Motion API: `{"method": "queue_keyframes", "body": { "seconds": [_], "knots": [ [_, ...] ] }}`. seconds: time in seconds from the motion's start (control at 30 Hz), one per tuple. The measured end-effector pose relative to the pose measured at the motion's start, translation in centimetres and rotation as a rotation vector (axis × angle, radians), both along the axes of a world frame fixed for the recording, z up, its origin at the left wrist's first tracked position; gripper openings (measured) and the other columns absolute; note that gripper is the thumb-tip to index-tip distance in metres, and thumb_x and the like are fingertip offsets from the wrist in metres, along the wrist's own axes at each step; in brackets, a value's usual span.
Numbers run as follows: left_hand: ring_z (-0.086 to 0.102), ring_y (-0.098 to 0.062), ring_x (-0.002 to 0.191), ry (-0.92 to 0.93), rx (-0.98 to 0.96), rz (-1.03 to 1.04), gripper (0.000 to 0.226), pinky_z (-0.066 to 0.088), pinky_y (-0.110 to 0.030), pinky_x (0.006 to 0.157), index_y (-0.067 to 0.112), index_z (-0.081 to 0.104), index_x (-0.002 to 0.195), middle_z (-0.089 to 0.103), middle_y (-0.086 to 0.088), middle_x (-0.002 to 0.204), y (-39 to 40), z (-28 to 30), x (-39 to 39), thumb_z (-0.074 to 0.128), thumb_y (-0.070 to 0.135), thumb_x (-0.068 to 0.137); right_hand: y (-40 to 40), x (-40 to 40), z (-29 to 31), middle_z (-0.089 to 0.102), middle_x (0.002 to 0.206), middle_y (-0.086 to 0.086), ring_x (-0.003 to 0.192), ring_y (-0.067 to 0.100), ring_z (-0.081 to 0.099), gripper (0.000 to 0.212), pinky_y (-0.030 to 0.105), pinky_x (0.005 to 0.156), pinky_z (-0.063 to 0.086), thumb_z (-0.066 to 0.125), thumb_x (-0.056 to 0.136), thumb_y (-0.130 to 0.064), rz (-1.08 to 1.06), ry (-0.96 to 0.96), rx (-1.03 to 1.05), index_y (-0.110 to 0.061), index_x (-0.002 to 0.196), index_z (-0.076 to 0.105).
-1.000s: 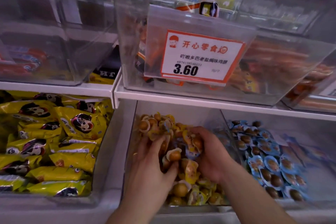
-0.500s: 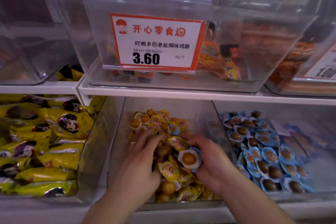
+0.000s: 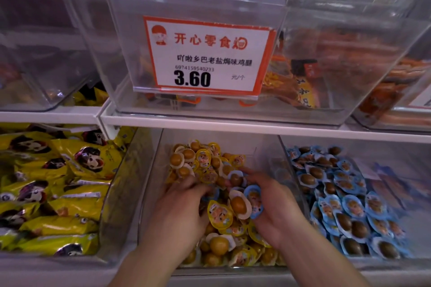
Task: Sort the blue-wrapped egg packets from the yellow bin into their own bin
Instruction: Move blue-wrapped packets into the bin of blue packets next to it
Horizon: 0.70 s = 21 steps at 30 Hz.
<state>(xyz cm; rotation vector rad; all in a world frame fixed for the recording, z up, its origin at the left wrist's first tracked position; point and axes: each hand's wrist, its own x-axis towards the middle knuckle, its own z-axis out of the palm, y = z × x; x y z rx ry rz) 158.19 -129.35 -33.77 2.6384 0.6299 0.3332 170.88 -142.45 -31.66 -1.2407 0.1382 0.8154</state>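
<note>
Fingers of your right hand [image 3: 275,207] were curled round a blue-wrapped egg packet [image 3: 254,200], with a white-rimmed egg packet [image 3: 239,205] pressed just beside it; whether that second one was in your grip too, I could not tell. Your left hand [image 3: 182,212] lay with blurred fingers spread on the pile, seemingly holding nothing. Both hands were in the clear bin of yellow-wrapped egg packets [image 3: 210,161]. You appeared to be at the picking step. Next, the blue one needed lifting over the clear divider into the bin of blue packets [image 3: 345,205] just to the right, leaving yellow ones behind. More blue edges showed near your left fingertips.
</note>
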Motion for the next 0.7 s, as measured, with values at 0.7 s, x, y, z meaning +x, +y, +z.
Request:
{"method": "queue_keyframes", "body": {
  "seconds": [0.7],
  "knots": [
    [0.061, -0.01, 0.09, -0.252, -0.052, 0.107, 0.026, 0.043, -0.025, 0.074, 0.033, 0.069, 0.098, 0.068, 0.013, 0.091, -0.1, 0.6, 0.0, 0.053, 0.051, 0.087, 0.9, 0.3, 0.5, 0.063, 0.058, -0.03, 0.058, -0.015, 0.062, 0.013, 0.003, 0.047, 0.04, 0.061, 0.098, -0.022, 0.083, -1.274, -0.525, -0.034, 0.098, 0.064]
  ]
}}
